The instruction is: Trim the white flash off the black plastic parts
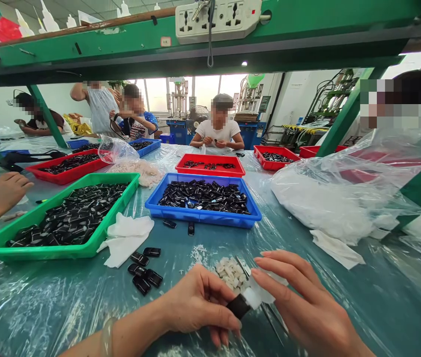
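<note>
My left hand (199, 302), with a bangle at the wrist, pinches a black part (239, 306) between thumb and fingers. A white piece (252, 297) is at the part's right end. My right hand (303, 297) has its fingers stretched out beside it, with a thin white sheet (264, 290) at the fingertips. Metal tweezers (271, 325) lie under the hands. Just behind is a pile of small off-white pieces (231, 272), with white shreds (199, 254) to its left. Several loose black parts (152, 277) lie left of my left hand.
A blue tray (203, 216) and a green tray (94, 244) hold many black parts. A white cloth (128, 238) lies between them. A large plastic bag (329, 198) stands right. Another person's hand (4, 193) is at far left. A green beam (121, 37) crosses above.
</note>
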Motion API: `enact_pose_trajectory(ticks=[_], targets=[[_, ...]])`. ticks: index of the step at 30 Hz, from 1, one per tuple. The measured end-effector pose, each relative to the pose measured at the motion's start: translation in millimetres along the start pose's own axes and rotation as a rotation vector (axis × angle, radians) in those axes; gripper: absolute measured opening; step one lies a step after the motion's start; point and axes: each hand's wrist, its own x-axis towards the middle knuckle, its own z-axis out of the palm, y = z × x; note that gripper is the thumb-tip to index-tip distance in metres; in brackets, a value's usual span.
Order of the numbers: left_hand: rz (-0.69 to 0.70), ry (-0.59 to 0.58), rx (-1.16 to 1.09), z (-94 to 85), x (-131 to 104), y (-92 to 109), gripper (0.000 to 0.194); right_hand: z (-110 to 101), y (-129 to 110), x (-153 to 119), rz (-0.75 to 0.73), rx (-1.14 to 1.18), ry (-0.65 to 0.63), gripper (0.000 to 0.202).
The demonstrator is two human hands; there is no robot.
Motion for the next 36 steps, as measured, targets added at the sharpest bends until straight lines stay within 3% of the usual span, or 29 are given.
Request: enact_pose_trajectory(ticks=[10, 16, 24, 28, 33, 36], targets=[[-0.019, -0.005, 0.032, 0.2, 2.0, -0.2, 0.015, 2.2, -3.0, -2.7, -0.001, -0.063, 0.029, 0.029], [-0.009, 0.026, 0.051, 0.3, 2.3, 1.1, 0.017, 1.9, -1.7, -11.7, -0.038, -0.093, -0.038, 0.031], [-0.004, 0.044, 0.082, 2.0, 1.3, 2.4, 0.018, -1.9, -0.5, 3.7, 0.024, 0.006, -0.029, 0.033], [0.066, 0.138, 0.083, 3.9, 1.8, 6.3, 0.019, 2.9, -0.2, 3.9, 0.275, 0.068, -0.052, 0.03], [0.219, 0.348, 0.008, 0.6, 3.4, 12.5, 0.025, 15.7, 14.1, -7.9, 0.968, 0.287, -0.095, 0.026], [0.266, 0.427, -0.037, -1.9, 3.1, 14.9, 0.027, 23.2, 27.2, -14.9, 1.108, 0.368, -0.077, 0.027]])
